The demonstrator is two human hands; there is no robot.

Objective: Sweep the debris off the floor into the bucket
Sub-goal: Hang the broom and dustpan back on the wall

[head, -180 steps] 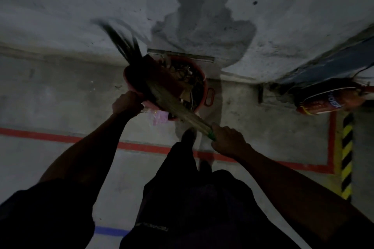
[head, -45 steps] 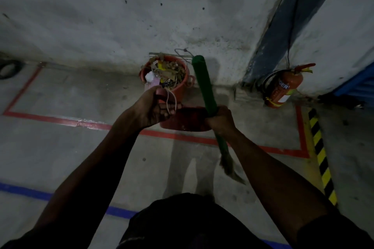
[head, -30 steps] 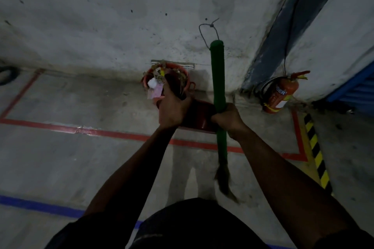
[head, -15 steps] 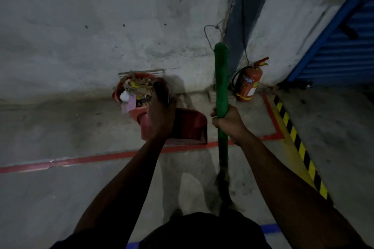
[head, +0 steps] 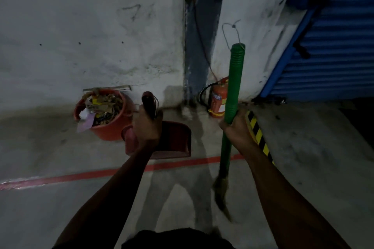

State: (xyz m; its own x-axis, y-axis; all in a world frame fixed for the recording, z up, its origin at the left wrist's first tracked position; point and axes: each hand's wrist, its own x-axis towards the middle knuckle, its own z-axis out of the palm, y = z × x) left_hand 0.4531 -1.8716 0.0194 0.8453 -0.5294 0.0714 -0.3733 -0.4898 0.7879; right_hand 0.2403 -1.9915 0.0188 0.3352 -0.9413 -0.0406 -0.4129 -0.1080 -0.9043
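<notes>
A red bucket (head: 110, 130) full of cardboard and paper scraps stands on the floor against the white wall, left of centre. My left hand (head: 146, 125) grips the handle of a red dustpan (head: 175, 140), which hangs in the air just right of the bucket. My right hand (head: 236, 128) grips the green handle of a broom (head: 234, 85) held upright. The broom's bristles (head: 221, 194) hang down near the floor below my right hand.
A red fire extinguisher (head: 217, 101) stands in the wall corner behind the broom. A blue roller shutter (head: 334, 46) fills the right. A yellow-black striped kerb (head: 259, 139) runs along the right, and a red floor line (head: 81, 176) crosses in front of me.
The view has swung further right, so the bucket sits farther left and more of the shutter shows. Both hands keep their grips; six seconds ago dustpan and broom were over the bucket.
</notes>
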